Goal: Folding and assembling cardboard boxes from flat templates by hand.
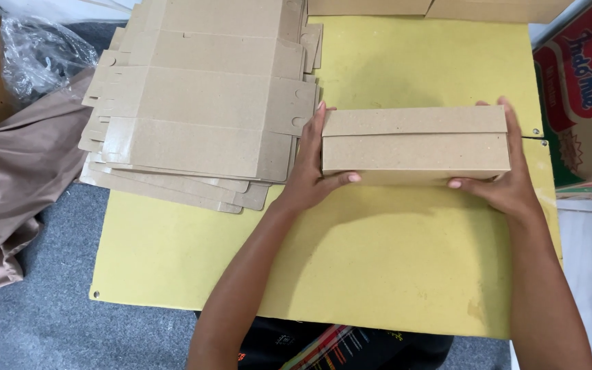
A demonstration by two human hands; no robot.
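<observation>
Brown cardboard box (pixel 416 144), lid shut, contents hidden, held at both ends over a yellow board (pixel 378 260).

Left hand (pixel 309 171) and right hand (pixel 508 178) clasp it, fingers pressed together along the ends, thumbs under the front edge. Stack of flat box blanks (pixel 200 103) just left; printed carton (pixel 583 96) right.

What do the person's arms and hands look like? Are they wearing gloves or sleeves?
No gloves and no sleeves show. The left hand and right hand are bare, and both forearms are bare right down to the picture's edge. No rings, watch or bracelets show. The fingernails are short and look unpainted.
</observation>
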